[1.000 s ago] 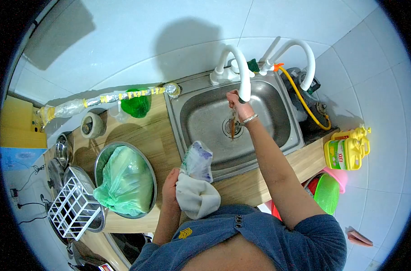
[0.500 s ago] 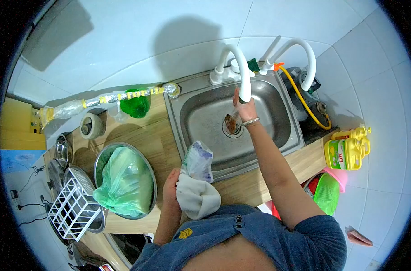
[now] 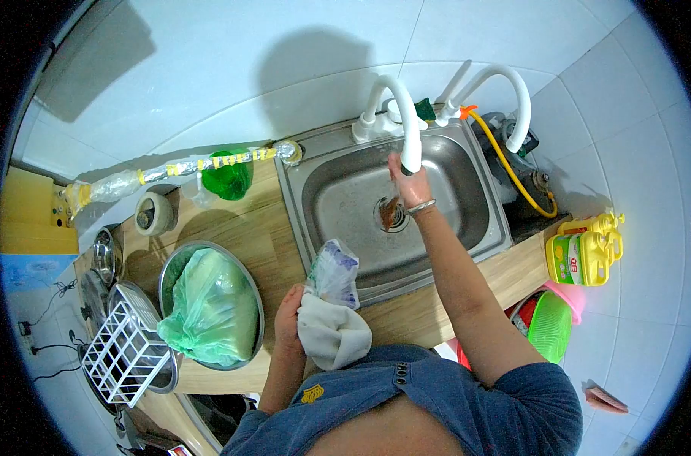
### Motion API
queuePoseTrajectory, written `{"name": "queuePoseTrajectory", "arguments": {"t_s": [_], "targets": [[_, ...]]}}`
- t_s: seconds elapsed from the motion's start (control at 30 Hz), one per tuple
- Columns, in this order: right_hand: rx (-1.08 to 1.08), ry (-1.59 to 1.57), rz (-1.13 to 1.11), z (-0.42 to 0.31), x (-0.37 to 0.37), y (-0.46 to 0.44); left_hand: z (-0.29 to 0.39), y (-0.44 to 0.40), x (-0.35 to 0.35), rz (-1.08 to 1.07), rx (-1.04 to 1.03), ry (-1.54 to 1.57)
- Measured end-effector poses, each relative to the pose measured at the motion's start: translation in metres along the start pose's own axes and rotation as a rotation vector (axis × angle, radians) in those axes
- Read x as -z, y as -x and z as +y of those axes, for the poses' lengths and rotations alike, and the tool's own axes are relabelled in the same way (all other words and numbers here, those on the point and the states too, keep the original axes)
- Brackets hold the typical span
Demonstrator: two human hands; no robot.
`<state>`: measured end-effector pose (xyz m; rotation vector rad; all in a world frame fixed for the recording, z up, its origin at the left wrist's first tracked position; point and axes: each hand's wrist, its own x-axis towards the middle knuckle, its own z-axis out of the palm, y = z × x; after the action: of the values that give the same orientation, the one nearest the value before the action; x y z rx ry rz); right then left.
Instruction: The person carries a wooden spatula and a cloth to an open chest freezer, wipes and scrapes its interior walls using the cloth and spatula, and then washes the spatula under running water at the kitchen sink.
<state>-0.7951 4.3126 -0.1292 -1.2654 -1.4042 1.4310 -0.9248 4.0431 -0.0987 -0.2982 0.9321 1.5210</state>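
Observation:
My right hand (image 3: 412, 188), with a bracelet at the wrist, reaches into the steel sink (image 3: 338, 199) beneath the white faucet (image 3: 411, 140). Its visible fingers are stretched out; the spout covers some of them. Just below, a brown piece (image 3: 392, 213) shows over the drain, and I cannot make out what it is or whether it touches the hand. By the counter's front edge, my left hand (image 3: 288, 318) is closed on a white cloth (image 3: 334, 333). A clear plastic bag with purple print (image 3: 336, 273) sticks out above the cloth.
Left on the counter (image 3: 285, 228) is a metal bowl (image 3: 256, 292) with a green plastic bag (image 3: 215, 304). Beyond stand a white rack (image 3: 125, 349), a mortar (image 3: 153, 213) and a green container (image 3: 228, 176). To the right are a second faucet (image 3: 519, 106) and yellow jugs (image 3: 581, 254).
The brown piece at the drain looks narrower and sits slightly lower. The fingers of my right hand have shifted a little under the spout. My left hand and the cloth have stayed put.

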Motion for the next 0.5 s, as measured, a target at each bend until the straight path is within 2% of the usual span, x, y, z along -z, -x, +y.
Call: {"name": "queuePoseTrajectory", "arguments": {"t_s": [0.03, 0.07, 0.13, 0.27, 0.33, 0.4, 0.5], "targets": [[-0.032, 0.126, 0.021, 0.006, 0.001, -0.003, 0.0, 0.0, 0.001, -0.013, 0.0, -0.017], [-0.032, 0.126, 0.021, 0.013, 0.0, -0.004, 0.0, -0.001, 0.001, -0.025, -0.001, -0.033], [-0.055, -0.21, -0.021, 0.016, -0.003, -0.004, 0.001, 0.001, -0.001, -0.029, 0.015, -0.039], [0.057, -0.164, -0.118, 0.032, 0.007, -0.01, -0.002, -0.001, 0.002, 0.04, 0.011, -0.069], [0.135, -0.133, -0.165, 0.035, 0.011, -0.011, 0.0, 0.0, -0.001, -0.01, 0.018, -0.03], [0.133, -0.205, -0.169, 0.036, 0.01, -0.011, 0.003, 0.003, -0.008, -0.062, 0.027, 0.008], [0.098, -0.269, -0.145, 0.025, 0.006, -0.007, 0.002, 0.005, -0.015, 0.038, -0.02, -0.084]]}}
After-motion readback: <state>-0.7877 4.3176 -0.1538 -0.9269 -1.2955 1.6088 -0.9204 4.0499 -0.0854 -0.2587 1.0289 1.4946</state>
